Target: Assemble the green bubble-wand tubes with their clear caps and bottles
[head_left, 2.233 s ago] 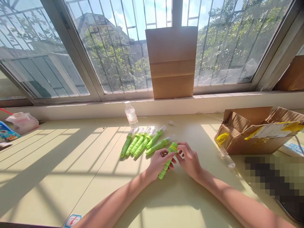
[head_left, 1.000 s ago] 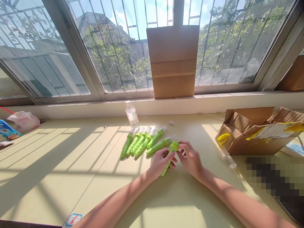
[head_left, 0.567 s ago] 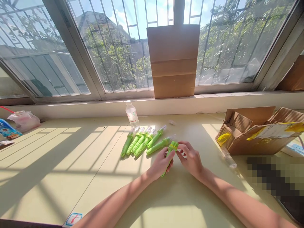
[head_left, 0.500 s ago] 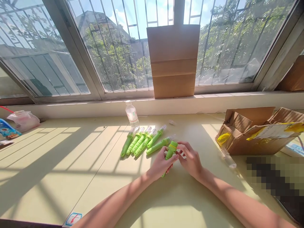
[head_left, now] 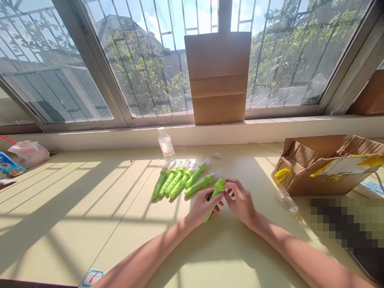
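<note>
My left hand [head_left: 201,207] is wrapped around a slim green plastic tube [head_left: 213,194], held tilted above the table. Its ridged, threaded top end carries no clear cap and points up and away. At that end my right hand [head_left: 241,203] has its thumb and fingers bent in against the tube's collar; whether a small part sits between them is hidden. Just beyond my left hand lies a similar green tube [head_left: 199,185] with a clear tip. Several more capped green tubes [head_left: 177,180] lie side by side to its left.
A clear water bottle [head_left: 166,145] stands behind the tubes. A small clear piece [head_left: 216,155] lies near the back. To the right are an open cardboard box [head_left: 324,176] and clear plastic cups or caps [head_left: 288,200]. A cardboard sheet [head_left: 218,80] leans against the window.
The green tube in my left hand has tipped further over, its threaded end shifting slightly right. Both hands stay in nearly the same place, and the tubes on the table have not moved.
</note>
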Demonstrator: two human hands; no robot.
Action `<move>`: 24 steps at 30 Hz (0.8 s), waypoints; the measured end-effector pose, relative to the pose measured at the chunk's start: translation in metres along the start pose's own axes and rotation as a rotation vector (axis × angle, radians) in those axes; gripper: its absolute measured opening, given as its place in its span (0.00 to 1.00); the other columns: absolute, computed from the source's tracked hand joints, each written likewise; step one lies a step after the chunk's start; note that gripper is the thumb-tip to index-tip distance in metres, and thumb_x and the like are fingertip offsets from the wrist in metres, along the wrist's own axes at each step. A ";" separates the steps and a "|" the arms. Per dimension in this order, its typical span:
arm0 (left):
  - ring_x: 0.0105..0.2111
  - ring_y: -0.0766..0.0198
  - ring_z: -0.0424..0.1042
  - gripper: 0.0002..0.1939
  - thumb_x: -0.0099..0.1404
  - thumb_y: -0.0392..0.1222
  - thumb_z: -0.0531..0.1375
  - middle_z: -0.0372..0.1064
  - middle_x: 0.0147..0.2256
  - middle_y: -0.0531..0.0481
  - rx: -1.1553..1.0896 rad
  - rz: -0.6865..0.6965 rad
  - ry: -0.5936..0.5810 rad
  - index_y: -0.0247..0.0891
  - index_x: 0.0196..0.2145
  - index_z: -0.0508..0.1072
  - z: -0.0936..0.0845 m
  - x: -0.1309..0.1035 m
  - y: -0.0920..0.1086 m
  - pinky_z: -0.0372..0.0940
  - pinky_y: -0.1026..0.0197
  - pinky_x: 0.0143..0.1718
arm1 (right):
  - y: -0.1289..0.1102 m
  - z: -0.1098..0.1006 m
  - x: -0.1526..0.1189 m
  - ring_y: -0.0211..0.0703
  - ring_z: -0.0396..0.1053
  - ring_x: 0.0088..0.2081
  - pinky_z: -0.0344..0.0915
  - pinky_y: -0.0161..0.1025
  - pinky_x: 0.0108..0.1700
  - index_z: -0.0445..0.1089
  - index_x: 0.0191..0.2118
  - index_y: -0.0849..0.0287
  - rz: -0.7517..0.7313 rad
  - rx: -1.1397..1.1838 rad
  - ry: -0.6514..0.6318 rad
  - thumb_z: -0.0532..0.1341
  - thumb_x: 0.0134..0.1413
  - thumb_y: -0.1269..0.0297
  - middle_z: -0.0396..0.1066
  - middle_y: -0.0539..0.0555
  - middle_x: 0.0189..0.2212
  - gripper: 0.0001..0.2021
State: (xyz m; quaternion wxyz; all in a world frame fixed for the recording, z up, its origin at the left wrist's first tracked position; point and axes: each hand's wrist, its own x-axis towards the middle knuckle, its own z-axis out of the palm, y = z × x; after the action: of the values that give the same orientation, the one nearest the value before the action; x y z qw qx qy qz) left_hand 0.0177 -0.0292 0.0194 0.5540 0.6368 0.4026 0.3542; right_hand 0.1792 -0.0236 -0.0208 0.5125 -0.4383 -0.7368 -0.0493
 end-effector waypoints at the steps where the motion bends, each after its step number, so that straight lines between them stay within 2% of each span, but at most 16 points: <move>1: 0.21 0.66 0.71 0.21 0.61 0.58 0.56 0.71 0.29 0.48 0.001 -0.004 -0.012 0.35 0.34 0.72 0.000 0.000 0.000 0.60 0.68 0.18 | 0.000 0.000 0.000 0.32 0.70 0.26 0.63 0.29 0.23 0.62 0.38 0.56 0.006 -0.007 0.002 0.56 0.55 0.71 0.70 0.54 0.42 0.05; 5: 0.20 0.68 0.69 0.21 0.63 0.58 0.53 0.73 0.32 0.47 -0.003 -0.001 -0.074 0.36 0.39 0.71 0.000 -0.001 0.003 0.59 0.67 0.18 | 0.001 0.002 0.000 0.32 0.70 0.25 0.64 0.30 0.23 0.61 0.37 0.56 0.029 -0.025 0.010 0.57 0.55 0.71 0.70 0.53 0.41 0.05; 8: 0.16 0.71 0.64 0.20 0.65 0.56 0.51 0.71 0.29 0.50 0.005 0.006 -0.102 0.37 0.36 0.71 -0.001 -0.002 0.006 0.55 0.67 0.16 | 0.002 0.002 0.000 0.32 0.69 0.25 0.63 0.30 0.23 0.61 0.36 0.56 0.032 -0.030 0.007 0.58 0.55 0.70 0.71 0.53 0.41 0.05; 10: 0.14 0.73 0.60 0.19 0.64 0.56 0.52 0.69 0.25 0.53 0.014 -0.019 -0.090 0.38 0.35 0.70 -0.002 -0.003 0.008 0.51 0.68 0.14 | 0.003 0.002 0.000 0.32 0.69 0.25 0.63 0.30 0.22 0.60 0.36 0.56 0.024 -0.030 0.003 0.58 0.55 0.69 0.71 0.53 0.41 0.04; 13: 0.13 0.73 0.57 0.17 0.60 0.55 0.58 0.66 0.21 0.58 -0.003 -0.094 -0.032 0.40 0.39 0.66 -0.001 -0.003 0.008 0.51 0.69 0.13 | 0.003 0.002 -0.001 0.32 0.70 0.25 0.63 0.29 0.22 0.60 0.36 0.56 0.016 -0.021 0.002 0.57 0.56 0.69 0.70 0.53 0.42 0.04; 17: 0.13 0.71 0.62 0.19 0.56 0.55 0.62 0.70 0.23 0.55 -0.023 -0.133 0.003 0.40 0.35 0.62 0.000 -0.002 0.005 0.51 0.69 0.12 | 0.002 0.002 -0.001 0.32 0.70 0.26 0.62 0.29 0.21 0.60 0.36 0.56 0.013 -0.017 -0.002 0.57 0.56 0.70 0.70 0.53 0.41 0.04; 20: 0.17 0.68 0.69 0.19 0.57 0.57 0.60 0.72 0.26 0.51 -0.031 -0.104 0.019 0.38 0.33 0.64 0.000 0.001 0.002 0.55 0.69 0.14 | 0.002 0.003 -0.002 0.32 0.70 0.26 0.61 0.29 0.20 0.61 0.37 0.56 0.013 -0.029 0.001 0.56 0.56 0.70 0.70 0.53 0.41 0.03; 24: 0.20 0.66 0.71 0.20 0.58 0.58 0.59 0.73 0.28 0.48 -0.017 -0.066 0.044 0.36 0.33 0.68 -0.002 0.003 0.000 0.60 0.68 0.16 | 0.004 0.004 -0.002 0.32 0.70 0.25 0.62 0.29 0.22 0.61 0.37 0.57 0.009 -0.058 0.002 0.56 0.57 0.69 0.71 0.53 0.41 0.03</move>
State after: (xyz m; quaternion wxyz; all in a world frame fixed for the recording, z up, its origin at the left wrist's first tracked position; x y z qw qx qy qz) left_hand 0.0174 -0.0255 0.0194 0.5616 0.6105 0.4327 0.3530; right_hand 0.1798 -0.0203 -0.0259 0.5005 -0.4561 -0.7326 -0.0686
